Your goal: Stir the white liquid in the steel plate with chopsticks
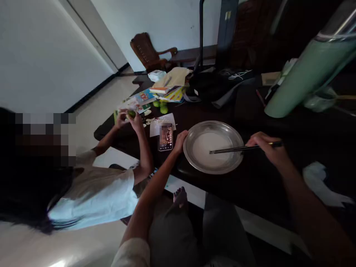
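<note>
Left of frame: co-worker in a pale short-sleeved shirt (97, 198), with a round green fruit (131, 114) in co-worker's hands (121, 119). Upper centre-left: several more round green fruits (164, 109) on a dark table (258, 178). Just below: white sheet of paper (154, 128) and smartphone with lit screen (166, 138), overlapping at the sheet's lower right.

Centre: left hand (180, 141), fingers curled at the left rim of a wide, shallow, round silver metal bowl (213, 170); firm grip or light contact, cannot tell. Bowl location: on the table, right of the phone, with whitish contents (203, 144), apparently fluid. Treat as stiff and fairly light in itself, heavier with the load; likely slippery when wet, prone to slopping if tilted. Take hold at opposite sides of the rim; keep level.

Right of centre: right hand (274, 154), wrapped around the rear part of long black chopsticks (230, 150), tips over the whitish contents; immersed or clear, cannot tell. Expect light, stiff, smooth handling; grip toward the rear end.

Upper right: pale-green cylindrical bottle with metallic top (294, 85). Lower right: crumpled white material (317, 180).
</note>
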A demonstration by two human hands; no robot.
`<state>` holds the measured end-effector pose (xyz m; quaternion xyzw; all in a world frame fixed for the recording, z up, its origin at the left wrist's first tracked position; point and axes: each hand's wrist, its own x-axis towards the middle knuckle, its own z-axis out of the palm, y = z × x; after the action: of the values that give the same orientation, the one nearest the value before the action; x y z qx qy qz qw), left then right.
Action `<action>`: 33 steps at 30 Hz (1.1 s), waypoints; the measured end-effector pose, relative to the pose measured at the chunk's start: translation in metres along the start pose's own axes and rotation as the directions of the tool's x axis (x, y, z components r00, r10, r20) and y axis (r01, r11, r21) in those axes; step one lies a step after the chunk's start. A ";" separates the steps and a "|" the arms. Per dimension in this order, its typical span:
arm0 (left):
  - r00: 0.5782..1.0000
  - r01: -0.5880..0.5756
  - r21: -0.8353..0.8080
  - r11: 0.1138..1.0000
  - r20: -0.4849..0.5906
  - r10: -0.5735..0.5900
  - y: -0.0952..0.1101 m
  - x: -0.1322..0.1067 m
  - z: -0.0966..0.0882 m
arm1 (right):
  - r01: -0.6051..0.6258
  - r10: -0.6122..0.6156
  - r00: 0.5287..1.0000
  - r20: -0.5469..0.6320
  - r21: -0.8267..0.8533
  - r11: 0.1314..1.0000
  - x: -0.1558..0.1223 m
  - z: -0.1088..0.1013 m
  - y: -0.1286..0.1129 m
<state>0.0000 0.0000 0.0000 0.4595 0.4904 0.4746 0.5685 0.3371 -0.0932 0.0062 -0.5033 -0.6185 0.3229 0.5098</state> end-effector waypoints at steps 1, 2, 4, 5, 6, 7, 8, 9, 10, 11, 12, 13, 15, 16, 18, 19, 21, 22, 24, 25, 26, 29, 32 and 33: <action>1.000 -0.002 0.002 1.000 -0.005 0.002 -0.002 0.000 0.000 | 0.012 -0.011 1.000 0.006 -0.024 1.000 0.001 0.004 0.000; 1.000 -0.004 0.001 1.000 -0.010 0.004 -0.003 0.001 -0.001 | 0.021 -0.020 1.000 0.004 -0.043 0.999 0.002 0.006 0.001; 1.000 -0.003 -0.005 1.000 -0.018 0.003 -0.005 0.002 -0.002 | 0.030 -0.032 0.999 -0.023 -0.065 0.997 0.003 0.007 0.002; 1.000 -0.004 -0.010 1.000 -0.022 0.003 -0.006 0.002 -0.002 | 0.029 -0.033 0.997 -0.064 -0.072 0.997 0.003 0.006 0.003; 1.000 -0.001 -0.017 1.000 -0.024 0.001 -0.007 0.002 -0.002 | 0.026 -0.033 0.994 -0.104 -0.069 0.997 0.003 0.003 0.004; 1.000 0.003 -0.026 1.000 -0.023 -0.004 -0.008 0.003 -0.002 | 0.025 -0.032 0.990 -0.136 -0.053 0.998 0.003 0.001 0.004; 1.000 0.011 -0.036 0.999 -0.022 -0.012 -0.008 0.003 -0.002 | 0.027 -0.031 0.989 -0.146 -0.033 0.999 0.002 0.000 0.004; 1.000 0.020 -0.047 0.999 -0.020 -0.021 -0.009 0.003 -0.002 | 0.029 -0.031 0.991 -0.134 -0.016 0.999 0.002 0.000 0.004; 0.999 0.031 -0.057 0.998 -0.017 -0.032 -0.009 0.004 -0.002 | 0.031 -0.031 0.994 -0.102 -0.009 0.999 0.002 0.002 0.003; 0.999 0.040 -0.065 0.997 -0.015 -0.042 -0.010 0.004 -0.002 | 0.033 -0.033 0.998 -0.061 -0.013 0.999 0.002 0.004 0.001; 0.999 0.048 -0.075 0.996 -0.016 -0.050 -0.010 0.004 -0.002 | 0.037 -0.037 0.999 -0.022 -0.026 0.999 0.002 0.006 0.000; 0.998 0.056 -0.084 0.995 -0.017 -0.058 -0.010 0.004 -0.002 | 0.046 -0.046 0.999 0.000 -0.041 0.998 0.002 0.008 -0.001; 0.998 0.064 -0.098 0.993 -0.016 -0.066 -0.011 0.004 -0.002 | 0.058 -0.060 0.998 -0.023 -0.063 0.996 0.003 0.007 -0.001; 0.998 0.063 -0.102 0.993 -0.012 -0.064 -0.011 0.004 -0.002 | 0.059 -0.063 0.996 -0.064 -0.064 0.996 0.004 0.004 0.000; 0.999 0.054 -0.105 0.993 -0.004 -0.054 -0.012 0.004 -0.003 | 0.054 -0.059 0.987 -0.147 -0.038 0.998 0.004 -0.002 0.002; 0.999 0.046 -0.104 0.994 0.001 -0.047 -0.012 0.004 -0.003 | 0.053 -0.056 0.986 -0.157 -0.023 0.998 0.004 -0.004 0.002; 0.999 0.036 -0.098 0.995 0.008 -0.036 -0.012 0.005 -0.003 | 0.053 -0.053 0.993 -0.109 -0.006 0.999 0.003 -0.003 0.002; 0.999 0.035 -0.092 0.995 0.009 -0.034 -0.012 0.005 -0.003 | 0.050 -0.051 0.997 -0.061 -0.011 0.999 0.003 -0.001 0.001; 0.999 0.032 -0.080 0.996 0.004 -0.032 -0.012 0.006 -0.002 | 0.048 -0.048 0.999 0.005 -0.041 0.998 0.003 0.005 -0.001; 0.999 0.032 -0.075 0.997 0.001 -0.032 -0.012 0.006 -0.002 | 0.048 -0.048 0.999 0.003 -0.059 0.997 0.004 0.006 -0.002; 0.999 0.033 -0.073 0.997 0.000 -0.033 -0.012 0.006 -0.002 | 0.047 -0.049 0.999 -0.023 -0.072 0.996 0.004 0.007 -0.002; 0.999 0.040 -0.078 0.996 -0.001 -0.040 -0.012 0.007 -0.002 | 0.054 -0.061 0.988 -0.140 -0.050 0.997 0.004 0.002 0.000; 0.999 0.038 -0.078 0.996 -0.006 -0.039 -0.013 0.006 -0.002 | 0.046 -0.046 0.993 -0.107 -0.003 0.999 0.003 0.001 0.000; 0.999 0.031 -0.072 0.997 -0.006 -0.032 -0.013 0.006 -0.002 | 0.038 -0.038 0.997 -0.065 -0.002 0.999 0.003 0.002 -0.001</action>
<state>-0.0003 0.0045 -0.0139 0.4293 0.4821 0.4845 0.5904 0.3346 -0.0901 0.0071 -0.5020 -0.6109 0.2965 0.5356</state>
